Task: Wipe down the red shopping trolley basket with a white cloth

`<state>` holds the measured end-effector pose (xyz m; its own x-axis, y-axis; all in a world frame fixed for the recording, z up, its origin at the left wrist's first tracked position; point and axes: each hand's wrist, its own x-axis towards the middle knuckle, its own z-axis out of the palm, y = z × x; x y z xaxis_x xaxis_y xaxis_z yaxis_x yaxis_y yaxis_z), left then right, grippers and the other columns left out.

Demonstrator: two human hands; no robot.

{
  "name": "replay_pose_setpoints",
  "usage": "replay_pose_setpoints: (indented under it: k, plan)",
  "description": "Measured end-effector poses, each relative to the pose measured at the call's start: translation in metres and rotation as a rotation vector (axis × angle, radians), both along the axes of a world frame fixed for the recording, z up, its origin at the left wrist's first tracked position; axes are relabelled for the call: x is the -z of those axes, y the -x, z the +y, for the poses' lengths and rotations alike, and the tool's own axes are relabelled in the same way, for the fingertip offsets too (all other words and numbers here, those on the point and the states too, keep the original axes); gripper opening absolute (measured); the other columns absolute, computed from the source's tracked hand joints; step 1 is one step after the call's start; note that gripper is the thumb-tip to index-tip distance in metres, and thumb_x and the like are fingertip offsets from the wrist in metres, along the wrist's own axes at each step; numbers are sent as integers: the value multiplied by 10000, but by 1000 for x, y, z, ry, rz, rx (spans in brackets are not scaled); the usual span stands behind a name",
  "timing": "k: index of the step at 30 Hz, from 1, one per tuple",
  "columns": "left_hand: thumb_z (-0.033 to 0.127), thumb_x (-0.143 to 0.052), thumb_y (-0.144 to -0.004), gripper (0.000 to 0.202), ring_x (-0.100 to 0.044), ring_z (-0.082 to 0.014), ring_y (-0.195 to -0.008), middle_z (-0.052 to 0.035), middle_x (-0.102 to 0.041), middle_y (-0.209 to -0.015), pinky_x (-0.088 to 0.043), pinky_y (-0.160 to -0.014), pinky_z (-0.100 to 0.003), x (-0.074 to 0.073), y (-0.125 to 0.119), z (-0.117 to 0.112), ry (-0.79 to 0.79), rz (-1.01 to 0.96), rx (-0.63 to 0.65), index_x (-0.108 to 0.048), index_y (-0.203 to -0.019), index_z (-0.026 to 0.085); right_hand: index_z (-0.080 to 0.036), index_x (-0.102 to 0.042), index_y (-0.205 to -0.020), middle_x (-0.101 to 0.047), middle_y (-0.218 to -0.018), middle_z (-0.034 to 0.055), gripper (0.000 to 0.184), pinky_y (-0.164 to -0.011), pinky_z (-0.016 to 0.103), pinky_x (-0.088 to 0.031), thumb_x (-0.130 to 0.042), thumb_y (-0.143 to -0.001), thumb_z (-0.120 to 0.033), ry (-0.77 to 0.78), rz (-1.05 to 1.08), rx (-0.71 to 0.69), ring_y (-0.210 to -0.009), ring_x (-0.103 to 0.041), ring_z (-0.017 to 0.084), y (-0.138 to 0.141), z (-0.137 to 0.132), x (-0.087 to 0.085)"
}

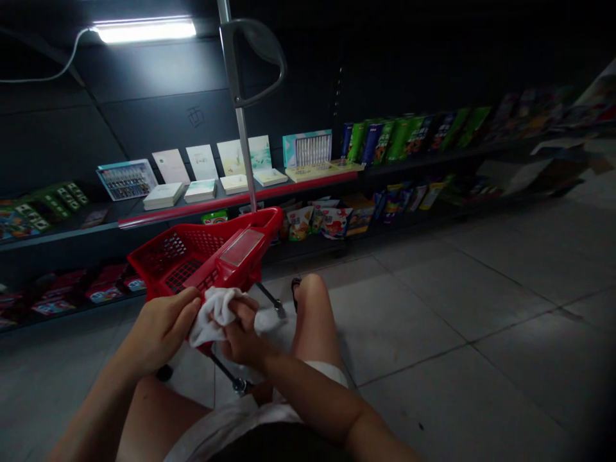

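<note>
White cloth [209, 321] is bunched in the right hand [244, 337], whose fingers are closed around it and press it to the near end of the red basket [248, 247]. The left hand [168, 319] lies bent over that same end, just beside the cloth; from where I stand I can't tell whether it truly grips the rim or only rests there. The basket sits in front of the person's knees, close to the shelf [192, 213], on thin legs with a wheel [279, 307] showing on one. My worry is rolling: a hard push with the cloth, poorly braced by the left hand, could send the basket forward. Its tall pole [244, 151] might then knock the books [163, 195]. A loose fold of cloth could also snag on the basket's edge.
</note>
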<state>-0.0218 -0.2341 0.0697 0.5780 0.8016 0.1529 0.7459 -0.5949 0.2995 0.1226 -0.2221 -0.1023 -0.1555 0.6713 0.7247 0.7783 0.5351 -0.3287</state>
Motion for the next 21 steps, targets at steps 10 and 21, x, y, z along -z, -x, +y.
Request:
replay_pose_setpoints:
  k: [10, 21]
  plan:
    - [349, -292, -920, 309, -503, -122, -516, 19, -518, -576, -342, -508, -229, 1, -1, 0, -22, -43, 32, -456, -708, 195, -235, -647, -1130, -467, -1216, 134, 333, -1046, 475, -399, -555, -816, -297, -152, 128, 90, -1175, -407, 302, -19, 4, -32]
    - [298, -365, -914, 296, -494, -101, -505, 15, -532, -571, -342, -511, -221, 4, 23, -5, -72, -23, 111, -493, -673, 184, -204, -619, -1162, -520, -1212, 90, 465, -1034, 436, -360, -401, -765, -95, -125, 215, 136, -1161, -435, 247, -128, 79, -84]
